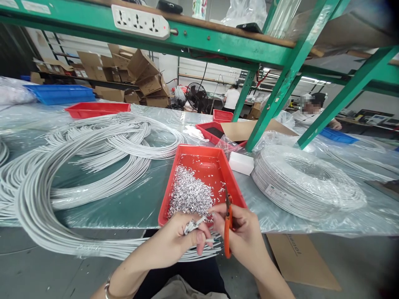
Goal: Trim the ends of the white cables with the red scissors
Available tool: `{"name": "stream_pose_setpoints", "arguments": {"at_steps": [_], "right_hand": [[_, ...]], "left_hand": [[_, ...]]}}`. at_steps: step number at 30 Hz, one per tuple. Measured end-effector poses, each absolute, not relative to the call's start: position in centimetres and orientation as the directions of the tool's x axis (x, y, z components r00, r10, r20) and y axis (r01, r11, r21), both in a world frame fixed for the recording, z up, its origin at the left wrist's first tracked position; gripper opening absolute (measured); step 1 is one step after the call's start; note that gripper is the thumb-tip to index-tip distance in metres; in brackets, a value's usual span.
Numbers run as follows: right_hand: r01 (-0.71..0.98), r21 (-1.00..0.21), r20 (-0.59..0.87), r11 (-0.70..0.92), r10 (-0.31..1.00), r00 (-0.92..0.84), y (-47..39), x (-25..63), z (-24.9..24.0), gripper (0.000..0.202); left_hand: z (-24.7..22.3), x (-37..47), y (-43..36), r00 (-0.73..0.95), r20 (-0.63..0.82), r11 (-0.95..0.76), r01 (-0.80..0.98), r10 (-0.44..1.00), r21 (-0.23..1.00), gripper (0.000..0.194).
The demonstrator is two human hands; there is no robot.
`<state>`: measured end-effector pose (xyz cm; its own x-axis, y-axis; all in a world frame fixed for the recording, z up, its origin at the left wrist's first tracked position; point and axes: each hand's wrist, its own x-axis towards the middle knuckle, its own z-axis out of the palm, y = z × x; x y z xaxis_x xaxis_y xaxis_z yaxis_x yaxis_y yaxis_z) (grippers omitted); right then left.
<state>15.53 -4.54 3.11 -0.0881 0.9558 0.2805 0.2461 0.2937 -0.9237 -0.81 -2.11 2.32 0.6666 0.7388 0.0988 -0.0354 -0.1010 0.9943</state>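
Near the front edge of the table, my left hand (pixel 182 236) is closed round the ends of some white cables (pixel 109 245). Orange-handled scissors (pixel 228 232) are in my right hand (pixel 245 236), blades pointing up and away from me. The thumb and forefinger of that hand meet close to the cable tips by my left fingers; what they pinch is too small to tell. Just beyond both hands lies a red tray (pixel 233 182) with a heap of small silvery scraps (pixel 190 193) in its left and near part.
Coiled white cables (pixel 34 199) cover the left side. A plastic-wrapped cable roll (pixel 305 178) and white box (pixel 241 162) sit right. Green shelf posts (pixel 274 104) rise beyond. Two people (pixel 231 99) are in the background. Cardboard (pixel 302 261) lies below the table.
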Motion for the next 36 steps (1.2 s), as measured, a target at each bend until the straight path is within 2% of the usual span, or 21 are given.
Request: {"name": "stream_pose_setpoints", "arguments": {"at_steps": [4, 7, 10, 13, 17, 20, 22, 25, 28, 32, 36], "right_hand": [[0.417, -0.861, 0.351, 0.291, 0.933, 0.074, -3.1, 16.6, 3.1, 0.017], [0.453, -0.848, 0.352, 0.275, 0.931, 0.094, -2.2, 17.7, 3.3, 0.014], [0.337, -0.899, 0.304, 0.278, 0.952, 0.025, -2.5, 18.2, 3.8, 0.005], [0.193, -0.962, 0.190, 0.191, 0.981, -0.025, -3.4, 18.0, 4.1, 0.013], [0.127, -0.989, 0.068, 0.078, 0.994, -0.080, -4.3, 16.9, 3.6, 0.019], [0.133, -0.984, 0.110, 0.120, 0.990, -0.086, -4.2, 16.1, 2.9, 0.013], [0.193, -0.963, 0.178, 0.185, 0.983, -0.053, -4.0, 15.7, 2.5, 0.012], [0.315, -0.914, 0.272, 0.255, 0.962, 0.010, -3.9, 15.5, 2.4, 0.026], [0.360, -0.888, 0.309, 0.287, 0.951, 0.004, -4.1, 15.5, 2.5, 0.029], [0.351, -0.888, 0.300, 0.297, 0.953, -0.045, -4.4, 15.7, 2.7, 0.025], [0.232, -0.935, 0.263, 0.268, 0.963, -0.051, -4.6, 15.3, 2.8, 0.016]], "left_hand": [[2.0, -0.3, -1.9, 0.535, 0.068, -0.148, 0.106, 0.842, 0.983, 0.020], [1.6, -0.2, -1.6, 0.479, 0.076, -0.147, 0.112, 0.874, 0.983, 0.018], [1.4, -0.2, -1.5, 0.424, 0.078, -0.134, 0.104, 0.902, 0.985, 0.016], [1.2, -0.2, -1.6, 0.360, 0.086, -0.136, 0.115, 0.929, 0.984, 0.016], [1.1, 0.0, -1.5, 0.338, 0.097, -0.130, 0.074, 0.936, 0.989, 0.019], [1.2, 0.1, -1.5, 0.344, 0.098, -0.125, 0.058, 0.934, 0.990, 0.020], [1.4, 0.1, -1.6, 0.351, 0.103, -0.133, 0.062, 0.931, 0.989, 0.021], [1.4, 0.0, -1.7, 0.353, 0.112, -0.154, 0.091, 0.929, 0.984, 0.022], [1.2, 0.0, -1.9, 0.343, 0.125, -0.168, 0.100, 0.931, 0.981, 0.021], [0.7, 0.2, -2.1, 0.305, 0.169, -0.215, 0.123, 0.937, 0.969, 0.018], [0.6, 0.4, -2.3, 0.215, 0.312, -0.355, 0.205, 0.926, 0.912, 0.012]]}}
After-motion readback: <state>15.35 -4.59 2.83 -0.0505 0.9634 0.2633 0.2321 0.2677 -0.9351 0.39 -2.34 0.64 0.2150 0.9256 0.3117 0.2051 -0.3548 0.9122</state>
